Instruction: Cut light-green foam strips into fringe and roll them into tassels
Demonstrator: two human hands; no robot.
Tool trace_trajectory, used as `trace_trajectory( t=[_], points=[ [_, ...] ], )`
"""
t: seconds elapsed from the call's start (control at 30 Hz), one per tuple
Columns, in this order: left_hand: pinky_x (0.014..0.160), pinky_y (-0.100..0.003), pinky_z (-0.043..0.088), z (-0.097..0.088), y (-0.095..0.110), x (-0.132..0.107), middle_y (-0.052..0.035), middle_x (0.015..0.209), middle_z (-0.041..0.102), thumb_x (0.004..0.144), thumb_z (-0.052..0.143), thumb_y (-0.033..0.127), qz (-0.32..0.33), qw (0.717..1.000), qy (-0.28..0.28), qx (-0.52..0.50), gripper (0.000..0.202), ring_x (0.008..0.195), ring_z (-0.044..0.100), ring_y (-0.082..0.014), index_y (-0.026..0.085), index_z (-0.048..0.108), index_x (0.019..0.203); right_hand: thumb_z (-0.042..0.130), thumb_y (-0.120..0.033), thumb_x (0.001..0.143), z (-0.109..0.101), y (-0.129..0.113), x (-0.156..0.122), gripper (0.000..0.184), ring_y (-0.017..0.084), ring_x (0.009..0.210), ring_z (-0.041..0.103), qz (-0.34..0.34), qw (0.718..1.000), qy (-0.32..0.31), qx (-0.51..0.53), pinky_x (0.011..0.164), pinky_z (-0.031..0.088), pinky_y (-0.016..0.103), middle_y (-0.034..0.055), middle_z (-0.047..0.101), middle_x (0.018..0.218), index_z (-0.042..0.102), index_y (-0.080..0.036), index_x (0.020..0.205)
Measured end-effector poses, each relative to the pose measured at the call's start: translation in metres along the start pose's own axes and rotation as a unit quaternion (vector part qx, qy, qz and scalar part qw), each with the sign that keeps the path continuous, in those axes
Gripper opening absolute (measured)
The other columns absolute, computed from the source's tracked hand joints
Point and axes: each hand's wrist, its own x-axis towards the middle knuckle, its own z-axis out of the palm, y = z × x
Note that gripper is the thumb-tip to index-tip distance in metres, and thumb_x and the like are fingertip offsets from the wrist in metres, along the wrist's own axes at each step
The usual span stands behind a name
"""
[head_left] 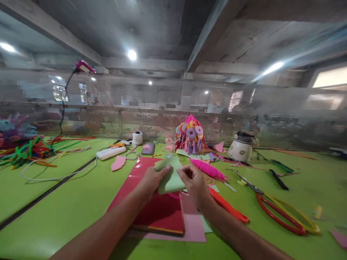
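A pale green sheet of paper (pixel 171 177), curved or folded over, is held up between both hands. My left hand (pixel 153 178) grips its left side with the thumb on top. At its right edge, my right hand (pixel 193 180) pinches the paper between thumb and fingers. Below them lies a red book or folder (pixel 159 216), with a sheet of pink paper (pixel 193 220) under it. A bundle of hot pink yarn (pixel 207 169) and a bundle of orange yarn (pixel 229 206) lie just beyond and beside my right hand.
Large scissors (pixel 282 209) with red and yellow handles lie at right, near a black-handled tool (pixel 278 179). A white kettle (pixel 242 147) and a colourful tasselled ornament (pixel 191 133) stand at the back. Left are a white power strip (pixel 111 153) and green pipe cleaners (pixel 29 151).
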Motion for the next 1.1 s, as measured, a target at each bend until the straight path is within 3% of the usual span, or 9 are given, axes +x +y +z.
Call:
trace_trajectory(
  t=[0.13, 0.23, 0.33, 0.57, 0.67, 0.87, 1.1],
  points=[
    [0.059, -0.029, 0.047, 0.002, 0.002, -0.003, -0.0067, 0.072, 0.069, 0.06, 0.074, 0.031, -0.004, 0.999, -0.032, -0.011, 0.028, 0.063, 0.063, -0.0198, 0.014, 0.066, 0.082, 0.062, -0.039, 0.073, -0.002, -0.004, 0.001, 0.024, 0.013, 0.057, 0.049, 0.02, 0.999, 0.0, 0.048, 0.051, 0.039, 0.023, -0.0007, 0.052, 0.064, 0.053, -0.018, 0.081],
    [0.06, -0.029, 0.048, 0.002, 0.003, -0.005, -0.0078, 0.075, 0.069, 0.061, 0.073, 0.031, -0.01, 0.998, -0.058, -0.014, 0.03, 0.064, 0.063, -0.0201, 0.014, 0.066, 0.086, 0.062, -0.04, 0.074, -0.004, -0.014, 0.002, 0.028, 0.016, 0.062, 0.053, 0.044, 0.993, -0.047, 0.1, 0.058, 0.044, 0.026, 0.0021, 0.057, 0.071, 0.058, -0.018, 0.089],
    [0.061, -0.029, 0.047, 0.002, 0.004, -0.007, -0.0073, 0.077, 0.07, 0.062, 0.072, 0.03, -0.022, 0.997, -0.071, -0.007, 0.03, 0.067, 0.063, -0.0203, 0.014, 0.067, 0.088, 0.063, -0.039, 0.073, -0.005, -0.024, 0.002, 0.023, 0.014, 0.06, 0.052, 0.069, 0.982, -0.092, 0.15, 0.058, 0.044, 0.026, 0.0013, 0.058, 0.07, 0.061, -0.018, 0.081],
    [0.064, -0.031, 0.047, 0.004, 0.004, -0.01, -0.0062, 0.077, 0.069, 0.062, 0.073, 0.029, -0.05, 0.997, -0.061, 0.027, 0.026, 0.066, 0.061, -0.0193, 0.016, 0.068, 0.084, 0.065, -0.039, 0.068, -0.007, -0.021, 0.003, 0.027, 0.01, 0.049, 0.039, 0.079, 0.989, -0.05, 0.119, 0.044, 0.032, 0.022, -0.0035, 0.044, 0.053, 0.055, -0.017, 0.055],
    [0.063, -0.028, 0.045, 0.002, 0.004, -0.007, -0.0053, 0.073, 0.068, 0.062, 0.072, 0.03, -0.01, 0.996, -0.061, 0.066, 0.023, 0.064, 0.058, -0.0168, 0.015, 0.068, 0.079, 0.063, -0.037, 0.07, -0.007, -0.015, 0.005, 0.025, 0.01, 0.048, 0.038, 0.068, 0.992, -0.049, 0.093, 0.044, 0.03, 0.022, -0.0034, 0.045, 0.053, 0.056, -0.017, 0.057],
    [0.057, -0.022, 0.038, -0.005, 0.009, 0.002, -0.0025, 0.066, 0.064, 0.058, 0.074, 0.031, 0.117, 0.978, 0.006, 0.172, 0.025, 0.061, 0.052, -0.0124, 0.012, 0.067, 0.073, 0.058, -0.037, 0.071, -0.008, -0.01, 0.007, 0.027, 0.009, 0.047, 0.033, 0.049, 0.997, -0.06, 0.012, 0.043, 0.025, 0.022, -0.0044, 0.039, 0.05, 0.051, -0.016, 0.054],
    [0.054, -0.023, 0.037, -0.006, 0.009, 0.005, -0.002, 0.059, 0.064, 0.056, 0.072, 0.035, 0.122, 0.971, 0.008, 0.206, 0.026, 0.055, 0.049, -0.0111, 0.011, 0.068, 0.065, 0.056, -0.037, 0.072, -0.009, -0.01, 0.007, 0.028, 0.008, 0.048, 0.032, 0.049, 0.996, -0.068, -0.016, 0.043, 0.023, 0.022, -0.0043, 0.038, 0.051, 0.05, -0.015, 0.056]
  ],
)
